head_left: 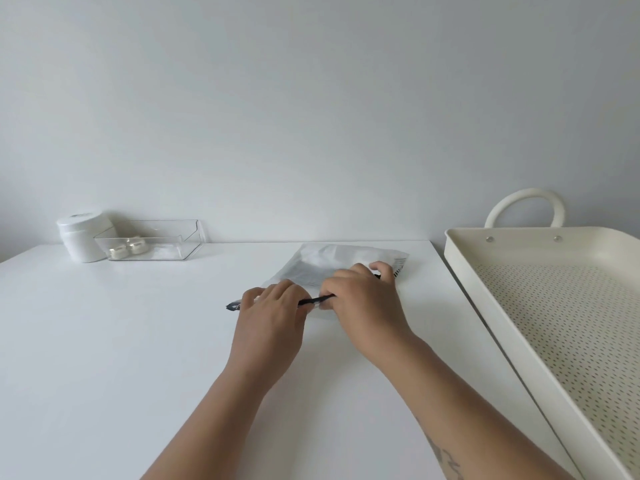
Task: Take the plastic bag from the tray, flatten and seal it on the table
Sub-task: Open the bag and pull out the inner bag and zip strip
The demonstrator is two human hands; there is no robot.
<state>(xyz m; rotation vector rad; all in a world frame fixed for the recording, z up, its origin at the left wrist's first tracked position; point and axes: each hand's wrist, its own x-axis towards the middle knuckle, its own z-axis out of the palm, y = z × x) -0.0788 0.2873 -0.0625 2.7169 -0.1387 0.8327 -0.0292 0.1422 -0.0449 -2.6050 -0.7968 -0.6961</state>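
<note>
Together pinching one plastic bag [332, 261] on counter [121, 341]: two hands, left hand [272, 313], right hand [363, 299]; one tray [460, 268] right.

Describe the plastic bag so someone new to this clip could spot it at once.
Start at the cream perforated tray on the right; the white table lies just left of it. Near the table's far edge, the plastic bag lies flat under both hands. Unlike the white jar and clear bin far left, it is crinkled, pale grey, dark-edged.
</note>
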